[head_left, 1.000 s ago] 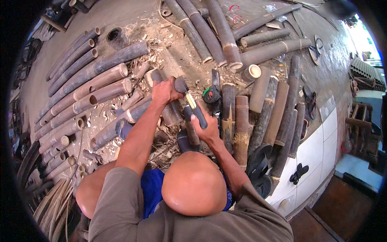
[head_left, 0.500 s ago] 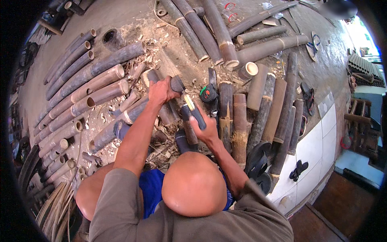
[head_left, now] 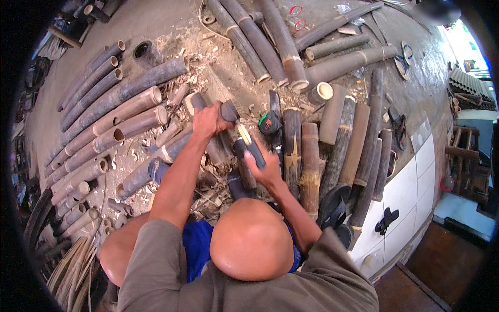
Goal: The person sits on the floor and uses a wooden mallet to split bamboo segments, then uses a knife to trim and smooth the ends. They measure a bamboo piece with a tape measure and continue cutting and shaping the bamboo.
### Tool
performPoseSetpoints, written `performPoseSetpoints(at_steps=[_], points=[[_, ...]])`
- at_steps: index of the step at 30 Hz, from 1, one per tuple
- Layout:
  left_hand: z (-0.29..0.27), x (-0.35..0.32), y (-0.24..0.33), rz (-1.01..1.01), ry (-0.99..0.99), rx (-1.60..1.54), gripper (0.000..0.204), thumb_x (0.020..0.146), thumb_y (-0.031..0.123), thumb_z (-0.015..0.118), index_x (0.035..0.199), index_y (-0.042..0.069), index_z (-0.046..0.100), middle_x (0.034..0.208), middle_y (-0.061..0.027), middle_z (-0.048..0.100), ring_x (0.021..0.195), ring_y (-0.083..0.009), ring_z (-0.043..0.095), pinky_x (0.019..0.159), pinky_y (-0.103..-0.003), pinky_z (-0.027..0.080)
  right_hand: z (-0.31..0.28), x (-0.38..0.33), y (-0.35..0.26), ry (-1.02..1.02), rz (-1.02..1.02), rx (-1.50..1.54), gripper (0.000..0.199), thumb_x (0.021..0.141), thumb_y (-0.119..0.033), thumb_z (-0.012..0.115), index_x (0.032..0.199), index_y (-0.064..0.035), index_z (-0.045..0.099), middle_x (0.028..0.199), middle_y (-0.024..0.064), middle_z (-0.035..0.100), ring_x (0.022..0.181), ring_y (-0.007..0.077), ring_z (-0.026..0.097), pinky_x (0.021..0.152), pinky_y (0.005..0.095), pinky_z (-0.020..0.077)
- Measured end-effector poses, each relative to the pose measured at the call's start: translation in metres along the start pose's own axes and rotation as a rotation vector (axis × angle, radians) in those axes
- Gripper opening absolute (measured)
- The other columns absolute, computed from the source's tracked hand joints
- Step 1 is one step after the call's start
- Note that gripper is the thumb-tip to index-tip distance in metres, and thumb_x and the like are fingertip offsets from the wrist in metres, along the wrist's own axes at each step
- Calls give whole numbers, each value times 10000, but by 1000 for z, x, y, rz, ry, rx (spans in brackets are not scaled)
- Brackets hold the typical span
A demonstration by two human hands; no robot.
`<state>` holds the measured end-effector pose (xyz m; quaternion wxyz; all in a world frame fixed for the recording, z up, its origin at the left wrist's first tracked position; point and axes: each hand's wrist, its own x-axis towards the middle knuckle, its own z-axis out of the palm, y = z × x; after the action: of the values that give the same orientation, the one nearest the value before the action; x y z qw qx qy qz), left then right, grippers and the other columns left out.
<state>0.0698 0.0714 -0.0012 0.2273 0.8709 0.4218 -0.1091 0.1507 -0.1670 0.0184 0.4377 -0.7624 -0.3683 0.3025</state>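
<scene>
Left hand (head_left: 208, 120) clasps dark bamboo piece (head_left: 227, 110), right hand (head_left: 267, 166) grips yellow-and-black tool (head_left: 253, 153): apparently cutting, next stroke calling for steady bracing.

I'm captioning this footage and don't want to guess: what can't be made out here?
All in the head view:
Palm side of the left hand: hidden by its own back.
Finger ends of the right hand: hidden behind the hand itself.
Working edge of the tool: too small.
Far ends of the long bamboo poles: cut off by the upper edge.
Dark shape, upper right: blurred.
</scene>
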Motion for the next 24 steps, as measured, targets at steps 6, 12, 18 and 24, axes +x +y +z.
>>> performPoseSetpoints(at_steps=[6,12,18,24], points=[[0,-4,-11,-41,2,1,734,637,482,849,1186,55,615,1089,-207,765,1046,-383,723,1007,-507,417,-64,-143,32,-42,-125,-52,666,922,-204,725,1531,-59,498,991,254,752,836,371,773,728,439,607],[6,6,0,-13,-9,7,764,623,505,850,1202,63,623,1063,-207,770,1064,-378,726,1014,-506,426,9,24,18,-30,-35,-92,595,954,-276,696,1488,-66,540,893,269,720,783,433,732,650,467,567],[8,-3,-13,-14,11,-27,769,614,503,855,1194,55,625,1047,-209,774,1039,-373,733,985,-469,430,-50,-110,30,-39,-115,-44,636,929,-193,716,1503,-5,517,965,238,757,803,359,777,709,417,602],[-2,3,-7,-31,-33,7,765,609,506,845,1178,44,626,1047,-213,773,1036,-365,735,972,-462,427,-40,-82,30,-79,-102,-94,647,922,-188,702,1522,-49,505,974,246,750,803,381,765,702,434,600]])
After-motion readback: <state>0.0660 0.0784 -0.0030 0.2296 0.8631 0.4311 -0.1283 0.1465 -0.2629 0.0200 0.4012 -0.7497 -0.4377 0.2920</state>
